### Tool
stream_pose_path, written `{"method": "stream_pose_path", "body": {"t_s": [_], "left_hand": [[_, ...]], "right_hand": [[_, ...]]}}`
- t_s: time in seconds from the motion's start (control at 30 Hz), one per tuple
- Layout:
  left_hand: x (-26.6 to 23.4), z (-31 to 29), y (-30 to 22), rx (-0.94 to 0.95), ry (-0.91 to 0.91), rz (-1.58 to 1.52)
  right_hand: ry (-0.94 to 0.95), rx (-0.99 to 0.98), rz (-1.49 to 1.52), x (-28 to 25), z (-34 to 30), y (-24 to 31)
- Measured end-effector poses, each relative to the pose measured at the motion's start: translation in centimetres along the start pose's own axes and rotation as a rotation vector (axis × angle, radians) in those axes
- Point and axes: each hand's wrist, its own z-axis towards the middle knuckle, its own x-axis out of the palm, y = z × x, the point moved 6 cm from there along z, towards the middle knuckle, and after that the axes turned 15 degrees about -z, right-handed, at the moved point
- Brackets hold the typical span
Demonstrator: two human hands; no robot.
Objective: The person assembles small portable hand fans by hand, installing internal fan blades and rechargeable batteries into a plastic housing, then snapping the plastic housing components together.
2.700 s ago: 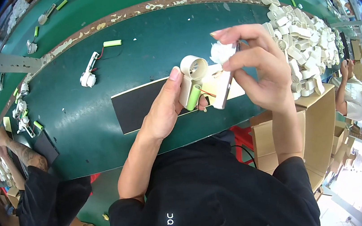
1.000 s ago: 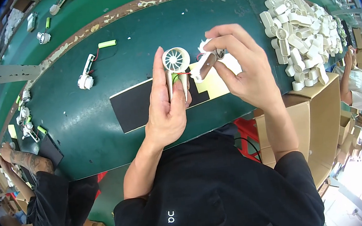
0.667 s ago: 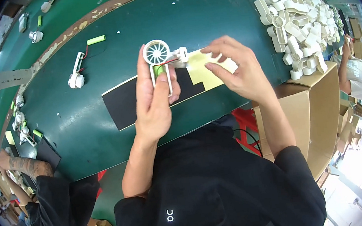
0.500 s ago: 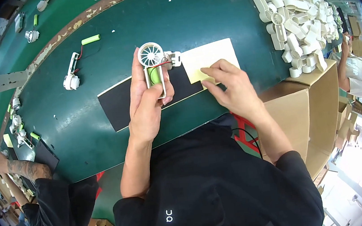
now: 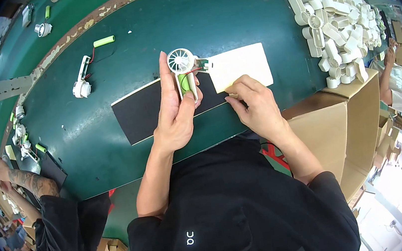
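My left hand (image 5: pixel 175 121) is closed around a small white fan housing (image 5: pixel 180 61) with a spoked round grille. The thumb presses a green battery cell (image 5: pixel 184 81) in the housing's handle. Thin red and dark wires run from it to a small white part on the right. My right hand (image 5: pixel 259 106) pinches the near-left edge of a pale yellow sheet (image 5: pixel 244 65); its fingertips partly hide what they grip. Under the sheet and my left hand lies a black pad (image 5: pixel 139 114) with a pale edge.
A white fan part with a wired green cell (image 5: pixel 104 41) lies at left on the green table (image 5: pixel 148 26). White housings (image 5: pixel 332 29) are heaped at right, above an open cardboard box (image 5: pixel 316 121). At left, a co-worker's tattooed arm (image 5: pixel 32 181) reaches to similar parts.
My left hand has shifted right with the fan housing. The right fingertips have moved slightly down along the sheet's edge and drawn closer together. The view has shifted a little.
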Motion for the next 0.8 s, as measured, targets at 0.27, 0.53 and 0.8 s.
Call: {"method": "stream_pose_path", "body": {"t_s": [0.27, 0.53, 0.8], "left_hand": [[-1.1, -0.3, 1.6, 0.021, 0.05, 0.176], [-0.1, -0.6, 1.2, -0.07, 0.1, 0.202], [2.6, -0.7, -0.8, 0.111, 0.142, 0.252]], "right_hand": [[0.336, 0.318, 0.884, 0.4, 0.0, -3.6], [0.337, 0.094, 0.352, -6.5, 4.8, 3.6], [0.399, -0.021, 0.152, -6.6, 7.3, 5.7]]}}
